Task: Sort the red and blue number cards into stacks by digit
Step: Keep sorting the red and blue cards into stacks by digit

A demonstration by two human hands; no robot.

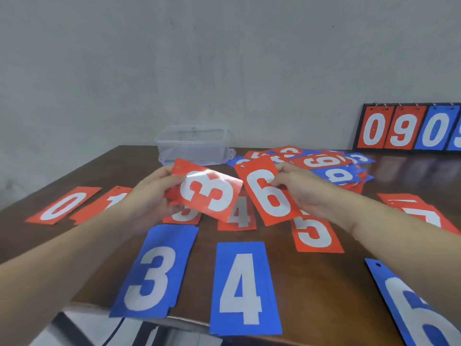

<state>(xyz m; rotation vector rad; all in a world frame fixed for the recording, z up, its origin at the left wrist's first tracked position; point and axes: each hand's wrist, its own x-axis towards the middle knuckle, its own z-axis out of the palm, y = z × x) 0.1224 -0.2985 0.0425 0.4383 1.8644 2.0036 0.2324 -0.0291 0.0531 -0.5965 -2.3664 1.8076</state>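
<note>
left hand (pixel 152 193) is pinching a red "3" card (pixel 207 193) above the dark wooden table (pixel 282 260), right hand (pixel 301 188) grips a red "6" card (pixel 268 193) just beside it; blue "3" card (pixel 152 273) and blue "4" card (pixel 243 288) overhang the near edge

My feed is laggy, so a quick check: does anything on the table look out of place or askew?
Two blue cards overhang the near edge of the dark wooden table: the blue 3 card and blue 4 card. The unsorted heap of red and blue cards at the back lies jumbled.
</note>
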